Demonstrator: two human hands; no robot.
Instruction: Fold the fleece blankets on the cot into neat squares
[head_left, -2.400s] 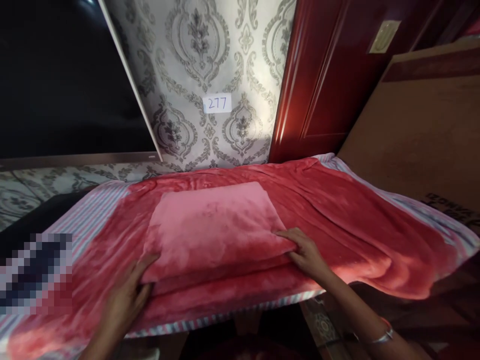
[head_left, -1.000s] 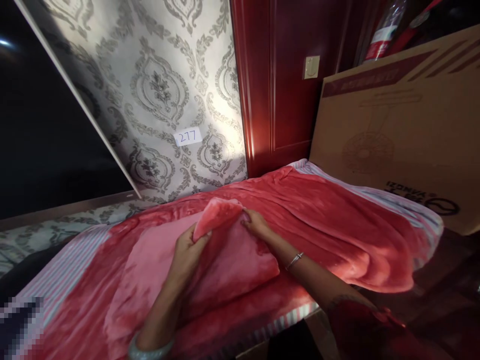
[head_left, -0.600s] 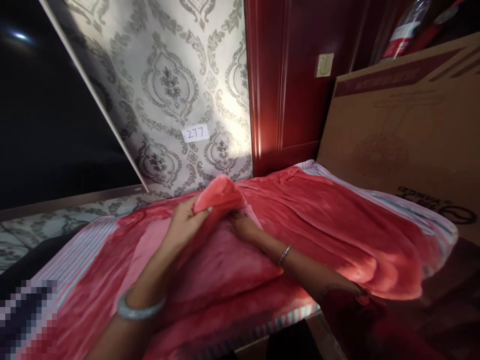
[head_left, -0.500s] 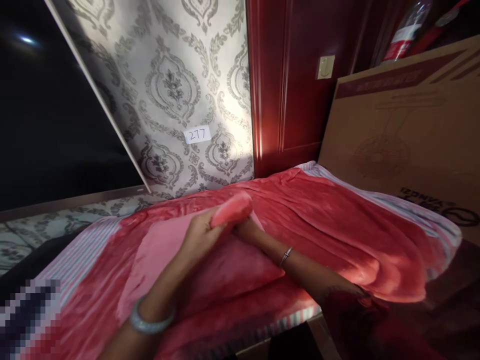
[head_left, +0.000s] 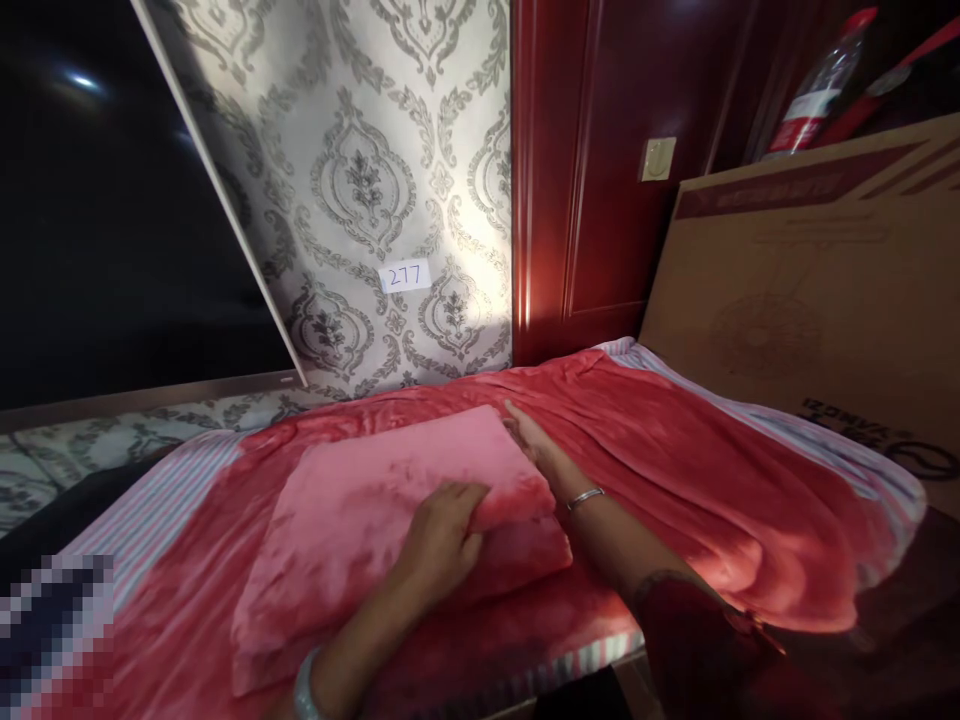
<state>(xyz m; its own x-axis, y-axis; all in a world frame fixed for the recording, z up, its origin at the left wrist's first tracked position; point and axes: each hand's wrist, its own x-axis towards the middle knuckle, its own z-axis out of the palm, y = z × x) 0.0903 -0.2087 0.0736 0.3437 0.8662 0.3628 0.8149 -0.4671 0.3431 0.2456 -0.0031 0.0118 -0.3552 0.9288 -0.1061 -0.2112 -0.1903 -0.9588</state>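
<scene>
A folded pink plush cloth (head_left: 360, 480), perhaps a small blanket, lies flat in layers on a red plush blanket (head_left: 645, 450). My left hand (head_left: 442, 535) is at its near side, fingers bent over the top layer and thumb lower, closed on the edge of the fold. Along the right side of the cloth rests my right hand (head_left: 534, 442), its fingers stretched out toward the far corner. Part of that hand's fingers is hidden by the cloth. A bracelet shows on each wrist.
Striped fabric (head_left: 169, 490) shows under the red blanket. A large dark screen (head_left: 135, 220) stands at the left. At the right stands a cardboard box (head_left: 795, 290), with a plastic bottle (head_left: 817, 95) behind its top edge. A paper marked 277 (head_left: 405, 275) is on the wall.
The raised pink fold has come down and lies flat. My left hand moved lower and nearer; my right hand moved to the cloth's right side, its fingers now extended. The view shifted slightly.
</scene>
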